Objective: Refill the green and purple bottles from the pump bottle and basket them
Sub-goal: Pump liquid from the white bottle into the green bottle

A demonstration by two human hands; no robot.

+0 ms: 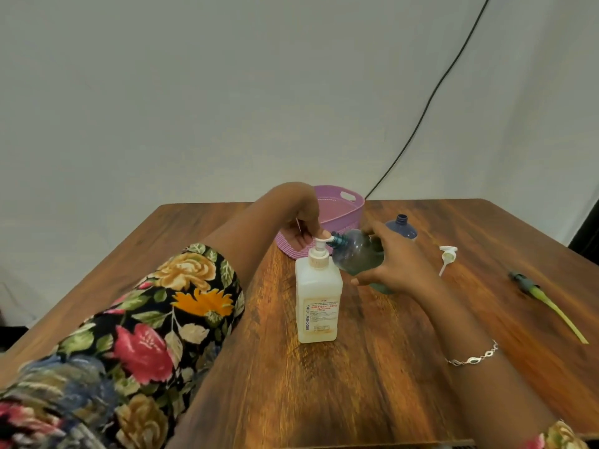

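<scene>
A white pump bottle (318,298) stands upright mid-table. My left hand (304,223) presses down on its pump head with the fingertips. My right hand (393,264) grips the green bottle (356,251), tilted on its side, its open neck touching the pump's nozzle. The uncapped purple bottle (402,226) stands behind my right hand. A pink basket (340,210) sits at the table's far edge, partly hidden by my left hand.
A white pump cap (447,256) lies right of the bottles. A dark cap with a long yellow-green tube (547,304) lies farther right. A black cable (431,98) runs down the wall behind the wooden table (389,367).
</scene>
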